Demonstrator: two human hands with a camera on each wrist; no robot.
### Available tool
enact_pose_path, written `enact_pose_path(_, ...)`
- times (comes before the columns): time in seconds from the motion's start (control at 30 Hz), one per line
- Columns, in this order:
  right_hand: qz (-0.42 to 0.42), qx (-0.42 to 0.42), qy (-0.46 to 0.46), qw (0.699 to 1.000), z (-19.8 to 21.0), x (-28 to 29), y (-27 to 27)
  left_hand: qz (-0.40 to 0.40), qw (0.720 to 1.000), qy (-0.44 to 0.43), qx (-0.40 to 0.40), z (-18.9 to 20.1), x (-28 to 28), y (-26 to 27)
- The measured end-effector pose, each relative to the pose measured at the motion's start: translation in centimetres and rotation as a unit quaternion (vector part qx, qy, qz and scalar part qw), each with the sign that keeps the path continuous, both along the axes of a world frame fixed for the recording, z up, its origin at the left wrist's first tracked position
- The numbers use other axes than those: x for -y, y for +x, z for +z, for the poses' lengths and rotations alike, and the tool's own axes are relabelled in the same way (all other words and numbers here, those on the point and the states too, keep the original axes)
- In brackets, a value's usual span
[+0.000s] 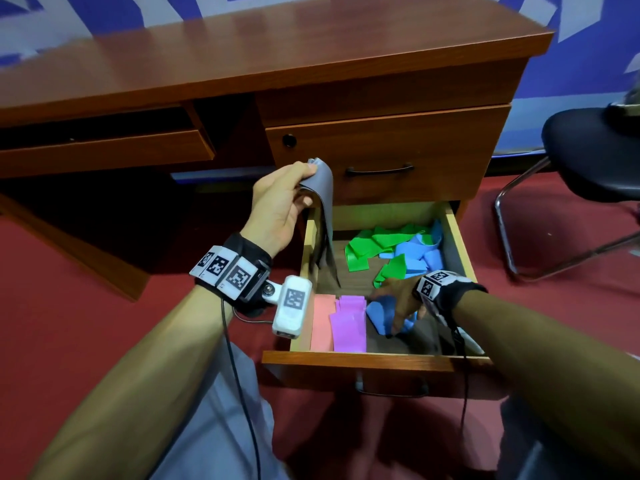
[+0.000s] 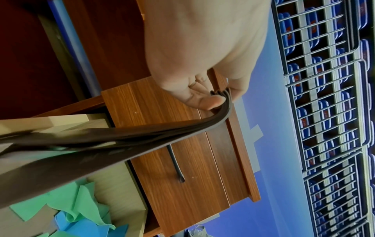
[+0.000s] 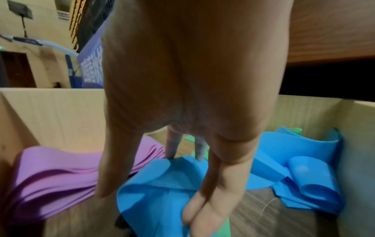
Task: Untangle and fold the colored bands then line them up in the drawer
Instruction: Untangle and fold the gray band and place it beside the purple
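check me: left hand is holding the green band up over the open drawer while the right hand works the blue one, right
Not quite: the left hand holds up the grey band, not a green one, as the head view shows. The right hand is on the blue band in the drawer.

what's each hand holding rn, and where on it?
Left hand pinches the grey band at its folded top end; the rest hangs into the drawer. Right hand grasps a bunched blue band, exact spot unclear.

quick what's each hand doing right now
Left hand: pinching the folded grey band above the drawer.
Right hand: gripping a blue band.
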State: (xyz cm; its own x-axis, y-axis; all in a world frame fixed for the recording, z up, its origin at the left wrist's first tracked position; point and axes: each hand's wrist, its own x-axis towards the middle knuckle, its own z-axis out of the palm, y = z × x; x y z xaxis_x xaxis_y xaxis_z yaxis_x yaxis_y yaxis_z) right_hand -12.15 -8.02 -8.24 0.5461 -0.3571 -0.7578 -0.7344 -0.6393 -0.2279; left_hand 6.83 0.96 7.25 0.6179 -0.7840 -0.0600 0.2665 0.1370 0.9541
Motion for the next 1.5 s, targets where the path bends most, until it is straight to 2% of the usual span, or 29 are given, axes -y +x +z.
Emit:
enact_pose_path(0.07,0.071,-0.014,-0.089,0.993,-1.1,-0.1,0.3,0.001,1.0,0.005,0.005,-0.1,0.1,0.0)
enact_pose_path(0.1,0.076,-0.022,-0.111,0.991,-1.5,0.0,0.4,0.0,1.0,0.008,0.008,-0.1,0.1,0.0)
enact_pose_path(0.27,0.015,0.0,-0.141,0.99,-2.2,0.6,-0.6,-0.019,0.999,0.014,0.033,-0.3,0.1,-0.4)
enact_pose_path(0.4,0.021,0.033,-0.196,0.98,-2.0,0.4,-1.8,-0.031,0.998,0.014,0.046,-0.5,-0.1,-0.5)
enact_pose_path(0.5,-0.042,0.065,-0.238,0.968,-1.1,1.3,-1.2,-0.027,0.998,0.015,0.046,-0.5,-0.1,-0.5)
enact_pose_path(0.57,-0.139,0.165,-0.27,0.938,-0.5,3.1,-0.5,-0.024,0.999,0.015,0.043,-0.5,-0.1,-0.4)
enact_pose_path(0.63,-0.254,0.267,-0.224,0.902,-0.3,4.8,0.0,-0.023,0.999,0.015,0.041,-0.5,0.0,-0.3)
enact_pose_path(0.7,-0.313,0.283,-0.142,0.895,-0.2,5.5,0.0,-0.024,0.999,0.015,0.041,-0.6,0.0,-0.2)
enact_pose_path(0.8,-0.312,0.256,-0.117,0.907,-0.3,5.5,0.1,-0.025,0.998,0.019,0.045,-0.6,0.1,-0.2)
enact_pose_path(1.03,-0.293,0.311,-0.14,0.893,1.1,4.7,0.5,-0.039,0.997,0.029,0.056,-0.7,0.2,-0.3)
enact_pose_path(1.1,-0.307,0.372,-0.126,0.867,2.1,4.4,0.6,-0.054,0.995,0.041,0.067,-0.9,0.3,-0.2)
enact_pose_path(1.23,-0.333,0.522,-0.088,0.78,5.4,2.4,1.1,-0.1,0.987,0.063,0.11,-1.0,0.3,-0.4)
enact_pose_path(1.3,-0.336,0.569,-0.068,0.748,7.0,1.5,1.4,-0.126,0.982,0.069,0.123,-1.1,0.4,-0.9)
enact_pose_path(1.33,-0.341,0.584,-0.027,0.737,7.8,0.9,1.6,-0.134,0.98,0.07,0.127,-1.1,0.4,-1.2)
enact_pose_path(1.43,-0.355,0.58,0.19,0.708,10.4,-1.1,1.8,-0.139,0.979,0.069,0.135,-0.9,0.6,-2.2)
enact_pose_path(1.5,-0.351,0.586,0.262,0.682,11.0,-1.7,1.6,-0.135,0.978,0.067,0.141,-0.8,0.7,-2.7)
